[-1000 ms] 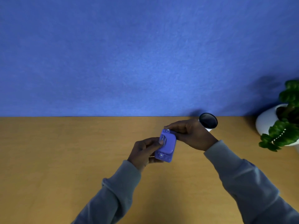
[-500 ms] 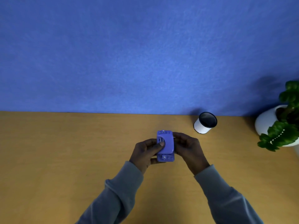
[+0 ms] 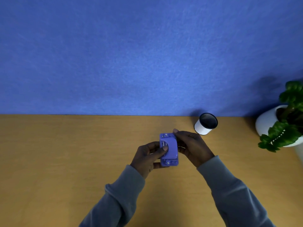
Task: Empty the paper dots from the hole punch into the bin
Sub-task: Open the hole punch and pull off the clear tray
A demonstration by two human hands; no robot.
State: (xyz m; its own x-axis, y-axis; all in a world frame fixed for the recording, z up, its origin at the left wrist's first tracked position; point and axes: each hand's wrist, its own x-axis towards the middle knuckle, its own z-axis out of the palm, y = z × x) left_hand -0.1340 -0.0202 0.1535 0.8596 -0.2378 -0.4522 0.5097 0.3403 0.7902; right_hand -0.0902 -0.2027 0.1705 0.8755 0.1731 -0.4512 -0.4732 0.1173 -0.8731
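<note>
A purple hole punch is held above the wooden desk, its long axis pointing away from me. My left hand grips its left side, thumb pressed on the top. My right hand grips its right side, with fingertips at the far right corner. A small white bin with a dark inside stands on the desk to the back right, a short way beyond my right hand. No paper dots are visible.
A white pot with a green plant stands at the desk's right edge. A blue partition wall rises along the desk's back edge. Grey sleeves cover both forearms.
The punch has turned from tilted to straight. My right hand came off its far end, uncovering the bin, and now holds its right side. The left hand kept its hold.
</note>
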